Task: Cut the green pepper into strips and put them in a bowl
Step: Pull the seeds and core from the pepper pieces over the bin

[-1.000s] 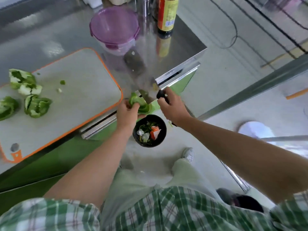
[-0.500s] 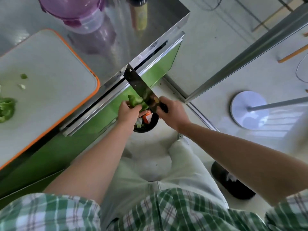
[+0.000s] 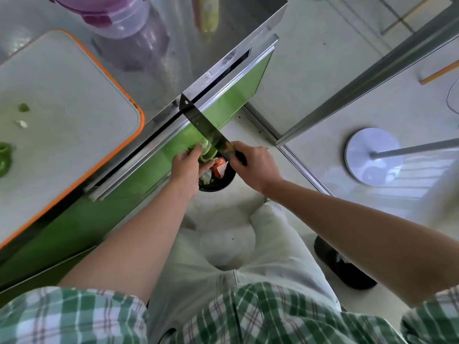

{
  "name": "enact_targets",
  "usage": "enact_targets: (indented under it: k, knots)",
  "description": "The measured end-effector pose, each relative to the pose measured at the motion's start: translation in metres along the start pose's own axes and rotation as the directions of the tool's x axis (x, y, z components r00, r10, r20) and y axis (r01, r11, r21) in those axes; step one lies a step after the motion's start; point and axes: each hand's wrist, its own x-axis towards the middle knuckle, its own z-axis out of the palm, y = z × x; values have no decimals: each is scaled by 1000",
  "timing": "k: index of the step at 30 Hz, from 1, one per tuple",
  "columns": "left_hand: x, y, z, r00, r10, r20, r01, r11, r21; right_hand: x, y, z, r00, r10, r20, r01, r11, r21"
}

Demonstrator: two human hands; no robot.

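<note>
My left hand grips a green pepper piece over a black bin on the floor that holds scraps. My right hand holds the black handle of a cleaver, whose blade lies against the pepper piece. Another green pepper piece sits at the left edge of the orange-rimmed white cutting board on the steel counter. Small green and white bits lie on the board.
A lidded purple container stands at the back of the steel counter. The green cabinet front drops below the counter edge. A round white stand base and a black shoe are on the floor at right.
Both hands moved down from the counter edge with the pepper piece and cleaver to just above the bin. The view tilted down, so most cut pepper pieces left the frame.
</note>
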Motion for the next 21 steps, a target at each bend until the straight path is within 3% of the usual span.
enact_targets:
  k: [5, 14, 21]
  knots:
    - [4, 0, 5, 997, 7, -75, -10, 999, -37, -7, -6, -2, 995, -102, -2, 102, 994, -27]
    - [9, -7, 3, 985, 171, -34, -167, 981, 103, -8, -4, 1, 994, -94, 51, 96, 995, -35]
    - [8, -4, 4, 988, 148, -33, -147, 988, 37, -6, 0, 14, 983, -180, 42, 185, 969, -162]
